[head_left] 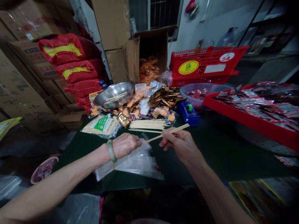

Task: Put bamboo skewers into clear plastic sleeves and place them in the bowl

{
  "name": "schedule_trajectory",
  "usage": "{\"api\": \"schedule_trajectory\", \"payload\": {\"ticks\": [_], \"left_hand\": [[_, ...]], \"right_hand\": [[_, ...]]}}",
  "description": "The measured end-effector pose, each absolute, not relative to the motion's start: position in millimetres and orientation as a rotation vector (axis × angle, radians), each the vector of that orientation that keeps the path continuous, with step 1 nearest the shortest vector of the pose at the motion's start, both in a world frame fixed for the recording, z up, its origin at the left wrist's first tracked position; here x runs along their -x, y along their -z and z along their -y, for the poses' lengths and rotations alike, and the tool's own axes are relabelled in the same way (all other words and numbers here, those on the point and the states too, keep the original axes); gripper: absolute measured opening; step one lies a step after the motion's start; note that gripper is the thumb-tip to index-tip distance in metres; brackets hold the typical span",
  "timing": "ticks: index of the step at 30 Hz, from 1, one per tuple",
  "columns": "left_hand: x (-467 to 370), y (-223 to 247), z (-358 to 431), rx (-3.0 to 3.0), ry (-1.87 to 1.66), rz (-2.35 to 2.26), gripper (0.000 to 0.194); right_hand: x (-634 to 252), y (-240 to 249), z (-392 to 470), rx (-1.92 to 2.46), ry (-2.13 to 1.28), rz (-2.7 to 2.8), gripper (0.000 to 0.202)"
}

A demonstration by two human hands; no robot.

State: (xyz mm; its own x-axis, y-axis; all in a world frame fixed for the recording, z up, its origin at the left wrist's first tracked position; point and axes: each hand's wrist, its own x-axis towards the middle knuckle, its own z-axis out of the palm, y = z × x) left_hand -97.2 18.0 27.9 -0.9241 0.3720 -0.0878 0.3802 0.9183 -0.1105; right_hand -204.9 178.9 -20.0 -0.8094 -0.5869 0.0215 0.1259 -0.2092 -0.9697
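A few thin wooden sticks point(178, 128) slant up to the right between my two hands. My right hand point(178, 141) pinches them near their upper end. My left hand point(127, 144), with a green bangle at the wrist, is closed at their lower end, its fingertips turned away from view. Beneath and beside my left hand, clear plastic bags point(140, 166) lie on the dark green table point(177, 171). A row of loose sticks point(148, 124) lies just beyond my hands, next to a packet of sticks point(100, 125) with a green and white label.
Behind the sticks are a steel bowl point(112, 93), a pile of gold packets point(168, 98) and a blue tape dispenser point(188, 113). On the right stands a red tray point(252, 123) heaped with small packets. Red baskets point(203, 67) and cartons point(116, 28) stand farther back.
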Motion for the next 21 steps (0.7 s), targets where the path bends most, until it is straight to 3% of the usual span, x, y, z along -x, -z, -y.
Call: {"api": "schedule_trajectory", "payload": {"ticks": [5,9,14,21], "left_hand": [[101.9,-41.5,-32.0,-0.657,0.287,-3.051,0.019],[105.2,-50.0,-36.3,-0.706,0.345,-3.180,0.021],[108.9,-57.8,-36.6,-0.781,0.292,-3.364,0.024],[121.8,-61.8,-33.6,-0.737,-0.381,-3.630,0.019]], "right_hand": [[189.4,21.2,-161.1,0.850,1.860,-1.789,0.021],[187.5,23.9,-155.4,1.028,1.965,-1.958,0.018],[211.9,-0.4,-167.3,1.235,1.768,-1.647,0.019],[234.8,-59.2,-181.4,1.338,1.748,-1.703,0.017]]}}
